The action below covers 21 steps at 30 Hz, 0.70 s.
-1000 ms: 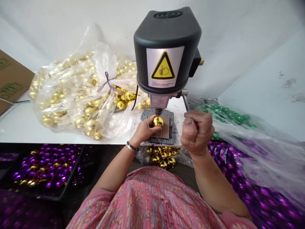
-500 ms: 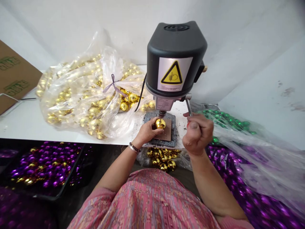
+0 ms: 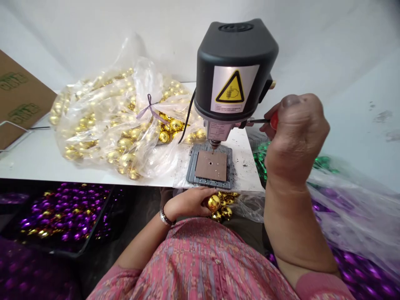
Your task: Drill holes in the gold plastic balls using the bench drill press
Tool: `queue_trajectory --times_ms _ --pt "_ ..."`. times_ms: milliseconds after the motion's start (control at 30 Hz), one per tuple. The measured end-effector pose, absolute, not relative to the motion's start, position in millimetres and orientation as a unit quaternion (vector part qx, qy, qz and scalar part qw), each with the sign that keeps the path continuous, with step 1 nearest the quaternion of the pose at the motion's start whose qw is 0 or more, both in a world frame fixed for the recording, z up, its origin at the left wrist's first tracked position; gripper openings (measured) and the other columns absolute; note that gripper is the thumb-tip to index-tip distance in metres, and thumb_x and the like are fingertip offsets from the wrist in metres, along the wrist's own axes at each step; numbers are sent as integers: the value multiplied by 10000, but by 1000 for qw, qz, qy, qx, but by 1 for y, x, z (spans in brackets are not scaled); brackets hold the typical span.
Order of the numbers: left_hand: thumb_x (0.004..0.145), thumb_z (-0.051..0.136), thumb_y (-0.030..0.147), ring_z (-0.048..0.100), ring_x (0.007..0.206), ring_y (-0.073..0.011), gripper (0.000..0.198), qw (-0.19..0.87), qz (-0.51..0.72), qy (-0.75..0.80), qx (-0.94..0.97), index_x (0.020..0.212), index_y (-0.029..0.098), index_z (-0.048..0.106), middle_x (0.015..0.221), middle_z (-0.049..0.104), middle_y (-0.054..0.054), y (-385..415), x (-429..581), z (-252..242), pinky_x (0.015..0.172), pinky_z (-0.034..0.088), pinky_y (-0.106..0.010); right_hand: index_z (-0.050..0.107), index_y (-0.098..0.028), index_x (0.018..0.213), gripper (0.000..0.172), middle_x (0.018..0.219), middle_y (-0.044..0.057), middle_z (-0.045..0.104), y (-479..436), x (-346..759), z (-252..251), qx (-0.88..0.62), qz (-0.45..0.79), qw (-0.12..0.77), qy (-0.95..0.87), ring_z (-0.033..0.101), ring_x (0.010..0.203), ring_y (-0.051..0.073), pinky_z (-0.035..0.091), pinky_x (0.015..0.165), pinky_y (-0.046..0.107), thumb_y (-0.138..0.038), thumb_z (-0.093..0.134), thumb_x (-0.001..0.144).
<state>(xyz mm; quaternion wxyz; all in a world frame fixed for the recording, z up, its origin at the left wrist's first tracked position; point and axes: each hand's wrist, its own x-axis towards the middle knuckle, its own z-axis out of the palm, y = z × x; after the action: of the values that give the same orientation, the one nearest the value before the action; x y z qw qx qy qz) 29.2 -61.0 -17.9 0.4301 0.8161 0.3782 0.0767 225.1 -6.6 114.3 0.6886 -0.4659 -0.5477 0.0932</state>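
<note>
Since the earlier frames, the left hand (image 3: 190,202) has moved from the drill press (image 3: 236,50) to below the front edge of the tabletop (image 3: 28,166). The right hand (image 3: 296,139) has risen, and the lever (image 3: 260,121) has swung up to near horizontal.

Left hand: thumb and fingers clamped on a gold ball (image 3: 214,202), positioned just beside the gold ball pile (image 3: 226,213) in front of the tabletop. Right hand: fingers curled around the red knob (image 3: 274,120) at the lever end.

Drill press: chuck (image 3: 215,143) above the brown plate (image 3: 212,170). The plate has one hole, carries small specks and lies on the grey base (image 3: 191,166). Dark debris surrounds the base.

Left side: a clear bag (image 3: 100,146) of gold balls, tied with a purple ribbon (image 3: 149,109), rests on the tabletop; a cardboard box (image 3: 21,100) stands beyond. Below, a black tray (image 3: 81,250) contains purple and gold balls. Right side: green balls (image 3: 261,156) lie near the tabletop edge.
</note>
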Motion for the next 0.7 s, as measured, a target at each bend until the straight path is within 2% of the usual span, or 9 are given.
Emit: queue_trajectory --times_ms 100,233,300,367,433,500,600,700 --pt "744 732 305 681 893 -207 617 428 91 406 802 1345 219 622 1188 709 -98 -62 24 -21 820 529 -311 432 -193 705 340 636 -56 414 -8 226 113 -459 82 685 -561 445 592 52 371 574 244 -421 446 956" --pt "843 639 330 673 818 -177 419 404 209 502 736 1242 211 686 1059 749 -73 -36 -1 -10 804 535 -305 472 -192 714 348 647 -48 472 -9 224 114 -457 81 693 -552 464 586 58 375 575 259 -452 464 946" --pt "891 561 305 678 820 -186 351 335 290 595 671 1186 183 706 1054 751 -88 -10 -21 -6 831 536 -326 479 -191 715 363 642 -46 485 -9 224 114 -457 72 694 -551 465 574 58 373 573 264 -472 463 944" --pt "907 484 212 688 853 -209 375 229 319 685 615 1217 160 687 1081 743 -109 22 -41 -4 867 531 -357 469 -192 708 378 629 -48 480 -10 224 113 -464 65 690 -551 455 560 57 367 568 265 -488 458 943" --pt "883 435 102 666 1068 -250 434 135 305 724 604 1250 139 664 1212 707 -142 54 -57 -5 987 484 -377 460 -198 705 389 613 -54 457 -10 225 113 -478 69 683 -548 430 550 59 356 554 263 -512 467 934" --pt "859 453 69 607 1207 -289 474 95 259 732 624 1295 120 631 1332 642 -179 81 -69 -8 1045 441 -386 458 -204 705 402 596 -59 421 -10 226 113 -489 78 677 -545 418 548 66 344 535 260 -542 481 920" --pt "837 540 103 582 1232 -334 516 98 179 728 654 1351 121 582 1399 585 -212 105 -77 -14 1023 439 -405 466 -207 701 422 588 -60 400 -12 227 113 -493 84 672 -547 449 564 75 351 525 257 -572 483 910" --pt "827 610 174 608 1156 -344 534 100 149 739 649 1358 133 571 1354 609 -223 112 -81 -18 959 457 -413 476 -204 698 447 590 -56 416 -13 227 112 -496 71 667 -552 467 559 77 352 520 264 -596 460 913"
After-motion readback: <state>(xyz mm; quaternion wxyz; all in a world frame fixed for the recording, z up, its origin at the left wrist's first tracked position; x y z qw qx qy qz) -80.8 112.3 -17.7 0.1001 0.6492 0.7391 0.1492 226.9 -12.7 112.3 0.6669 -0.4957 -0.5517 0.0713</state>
